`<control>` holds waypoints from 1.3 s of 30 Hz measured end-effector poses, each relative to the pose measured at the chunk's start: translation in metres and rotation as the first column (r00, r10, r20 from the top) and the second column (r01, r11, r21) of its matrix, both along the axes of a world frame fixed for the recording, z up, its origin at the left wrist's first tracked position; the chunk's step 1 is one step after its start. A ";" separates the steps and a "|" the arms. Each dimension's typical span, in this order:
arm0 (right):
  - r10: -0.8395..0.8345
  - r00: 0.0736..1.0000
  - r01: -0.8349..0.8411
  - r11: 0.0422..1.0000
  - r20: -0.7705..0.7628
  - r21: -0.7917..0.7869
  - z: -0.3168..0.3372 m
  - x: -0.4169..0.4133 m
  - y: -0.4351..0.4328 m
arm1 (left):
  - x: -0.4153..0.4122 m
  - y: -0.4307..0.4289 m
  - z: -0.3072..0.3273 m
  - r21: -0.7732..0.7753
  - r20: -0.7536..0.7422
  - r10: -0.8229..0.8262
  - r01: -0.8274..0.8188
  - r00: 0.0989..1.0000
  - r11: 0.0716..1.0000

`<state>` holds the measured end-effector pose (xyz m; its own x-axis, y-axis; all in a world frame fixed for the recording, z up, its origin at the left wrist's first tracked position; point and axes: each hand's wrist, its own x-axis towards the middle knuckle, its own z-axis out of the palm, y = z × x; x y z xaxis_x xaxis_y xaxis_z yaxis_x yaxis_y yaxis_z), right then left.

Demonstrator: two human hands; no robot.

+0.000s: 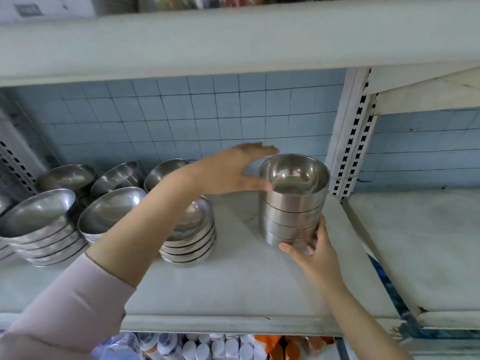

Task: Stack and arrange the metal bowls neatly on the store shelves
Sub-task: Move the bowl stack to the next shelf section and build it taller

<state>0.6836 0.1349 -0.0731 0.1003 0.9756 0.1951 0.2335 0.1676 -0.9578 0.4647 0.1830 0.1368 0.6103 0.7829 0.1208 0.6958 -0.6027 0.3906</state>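
Stack (291,211) of shiny straight-walled steel bowls, nested, upright.

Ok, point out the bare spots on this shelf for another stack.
Bare shelf lies between the low stack and the tall stack, and along the front edge. The right bay past the upright looks bare too. The left end is crowded with bowl stacks.

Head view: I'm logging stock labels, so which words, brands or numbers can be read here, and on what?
No text can be read.
White box, top left: dark label, too blurred to read.
Bottles, bottom edge: no legible print.
Stack of metal bowls: no marking visible.
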 end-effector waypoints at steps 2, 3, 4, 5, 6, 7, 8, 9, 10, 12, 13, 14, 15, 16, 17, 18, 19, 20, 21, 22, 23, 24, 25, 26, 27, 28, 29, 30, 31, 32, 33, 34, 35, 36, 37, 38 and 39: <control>-0.023 1.000 0.023 1.000 -0.009 0.003 0.001 -0.014 0.001 | -0.035 0.010 0.003 0.042 0.066 0.170 -0.173 0.983 0.984; -0.038 0.999 0.038 0.999 -0.014 0.003 0.002 -0.020 0.001 | -0.052 0.016 0.001 0.048 0.063 0.247 -0.250 0.967 0.967; -0.056 0.998 0.056 0.998 -0.019 0.005 0.002 -0.027 0.002 | -0.067 0.023 -0.002 0.032 0.049 0.314 -0.315 0.948 0.948; -0.072 0.997 0.072 0.997 -0.021 0.013 0.003 -0.034 0.002 | -0.080 0.029 -0.007 -0.002 0.035 0.371 -0.371 0.928 0.929; -0.083 0.996 0.083 0.996 -0.021 0.025 0.004 -0.041 0.003 | -0.092 0.037 -0.013 -0.045 0.020 0.424 -0.423 0.906 0.905; -0.088 0.996 0.089 0.995 -0.022 0.037 0.004 -0.048 0.003 | -0.101 0.045 -0.020 -0.076 -0.012 0.469 -0.469 0.883 0.880; -0.090 0.996 0.091 0.995 -0.024 0.046 0.004 -0.055 0.004 | -0.109 0.053 -0.027 -0.078 -0.075 0.496 -0.501 0.865 0.862; -0.091 0.995 0.092 0.994 -0.029 0.052 0.004 -0.061 0.005 | -0.115 0.060 -0.033 -0.065 -0.156 0.502 -0.516 0.851 0.854; -0.097 0.995 0.099 0.993 -0.034 0.058 0.003 -0.066 0.005 | -0.120 0.065 -0.040 -0.055 -0.231 0.494 -0.518 0.838 0.854; -0.124 0.992 0.126 0.989 -0.033 0.078 0.000 -0.072 0.005 | -0.125 0.072 -0.050 -0.062 -0.322 0.470 -0.514 0.822 0.856; -0.138 0.990 0.140 0.986 -0.026 0.087 -0.002 -0.073 0.005 | -0.126 0.075 -0.054 -0.068 -0.337 0.468 -0.517 0.817 0.853; -0.147 0.989 0.148 0.984 -0.017 0.094 -0.003 -0.074 0.005 | -0.128 0.078 -0.058 -0.078 -0.339 0.474 -0.527 0.812 0.846; -0.152 0.988 0.153 0.983 -0.012 0.099 -0.004 -0.074 0.006 | -0.129 0.081 -0.061 -0.089 -0.342 0.484 -0.540 0.806 0.837; -0.156 0.988 0.156 0.983 -0.011 0.101 -0.005 -0.074 0.006 | -0.129 0.083 -0.063 -0.100 -0.344 0.489 -0.550 0.801 0.829; -0.160 0.987 0.160 0.981 -0.009 0.105 -0.006 -0.074 0.006 | -0.128 0.084 -0.065 -0.109 -0.348 0.490 -0.554 0.799 0.826; -0.164 0.987 0.163 0.981 -0.003 0.108 -0.007 -0.075 0.007 | -0.127 0.085 -0.065 -0.118 -0.350 0.486 -0.552 0.801 0.825; -0.163 0.987 0.162 0.981 0.001 0.108 -0.008 -0.074 0.007 | -0.126 0.085 -0.065 -0.133 -0.350 0.476 -0.546 0.807 0.827; -0.160 0.987 0.159 0.981 0.000 0.107 -0.009 -0.074 0.008 | -0.126 0.084 -0.065 -0.154 -0.350 0.462 -0.536 0.815 0.830; -0.160 0.987 0.159 0.981 -0.002 0.107 -0.010 -0.074 0.008 | -0.124 0.083 -0.064 -0.170 -0.353 0.444 -0.523 0.824 0.835; -0.163 0.987 0.162 0.981 -0.001 0.109 -0.010 -0.074 0.008 | -0.122 0.081 -0.062 -0.171 -0.361 0.431 -0.513 0.827 0.841; -0.167 0.986 0.165 0.980 0.003 0.109 -0.011 -0.074 0.008 | -0.120 0.079 -0.060 -0.158 -0.374 0.425 -0.509 0.824 0.846; -0.170 0.985 0.168 0.980 0.008 0.109 -0.011 -0.074 0.009 | -0.118 0.078 -0.058 -0.135 -0.390 0.426 -0.508 0.817 0.851; -0.174 0.985 0.172 0.979 0.011 0.109 -0.011 -0.074 0.009 | -0.115 0.077 -0.057 -0.104 -0.410 0.428 -0.507 0.806 0.856; -0.179 0.984 0.177 0.978 0.012 0.107 -0.010 -0.074 0.008 | -0.114 0.076 -0.056 -0.072 -0.433 0.431 -0.507 0.792 0.859; -0.184 0.983 0.182 0.978 0.015 0.104 -0.009 -0.074 0.008 | -0.114 0.074 -0.055 -0.042 -0.449 0.437 -0.507 0.779 0.861; -0.188 0.982 0.185 0.978 0.020 0.098 -0.009 -0.074 0.008 | -0.114 0.074 -0.054 -0.022 -0.443 0.448 -0.509 0.776 0.860; -0.189 0.982 0.186 0.978 0.029 0.091 -0.008 -0.075 0.007 | -0.117 0.075 -0.055 -0.014 -0.417 0.460 -0.512 0.784 0.859; -0.189 0.981 0.185 0.979 0.038 0.084 -0.008 -0.075 0.006 | -0.119 0.075 -0.054 -0.008 -0.382 0.470 -0.511 0.796 0.859; -0.190 0.981 0.186 0.980 0.047 0.078 -0.008 -0.075 0.006 | -0.122 0.074 -0.053 0.003 -0.352 0.478 -0.509 0.805 0.860; -0.192 0.980 0.188 0.979 0.052 0.074 -0.008 -0.076 0.005 | -0.124 0.072 -0.052 0.016 -0.334 0.484 -0.508 0.809 0.861; -0.194 0.980 0.190 0.979 0.053 0.073 -0.008 -0.076 0.005 | -0.125 0.071 -0.050 0.032 -0.322 0.486 -0.504 0.813 0.863; -0.195 0.980 0.191 0.979 0.050 0.072 -0.008 -0.076 0.004 | -0.125 0.069 -0.048 0.050 -0.315 0.485 -0.496 0.816 0.867; -0.194 0.980 0.190 0.979 0.043 0.069 -0.007 -0.076 0.004 | -0.124 0.067 -0.045 0.068 -0.308 0.482 -0.486 0.821 0.871; -0.192 0.981 0.189 0.980 0.034 0.066 -0.007 -0.076 0.004 | -0.122 0.063 -0.041 0.085 -0.304 0.478 -0.476 0.824 0.875; -0.189 0.982 0.187 0.980 0.026 0.062 -0.007 -0.076 0.004 | -0.119 0.060 -0.038 0.100 -0.301 0.469 -0.462 0.830 0.881; -0.186 0.982 0.185 0.981 0.019 0.058 -0.007 -0.076 0.004 | -0.116 0.056 -0.035 0.114 -0.292 0.464 -0.452 0.836 0.885; -0.183 0.983 0.182 0.982 0.014 0.053 -0.007 -0.076 0.003 | -0.113 0.052 -0.032 0.125 -0.274 0.460 -0.443 0.844 0.888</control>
<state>0.6074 0.1380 -0.0797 0.2714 0.9300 0.2479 0.2826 0.1692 -0.9442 0.3520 0.2354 0.1045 0.2049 0.9777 0.0460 0.9722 -0.2088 0.1062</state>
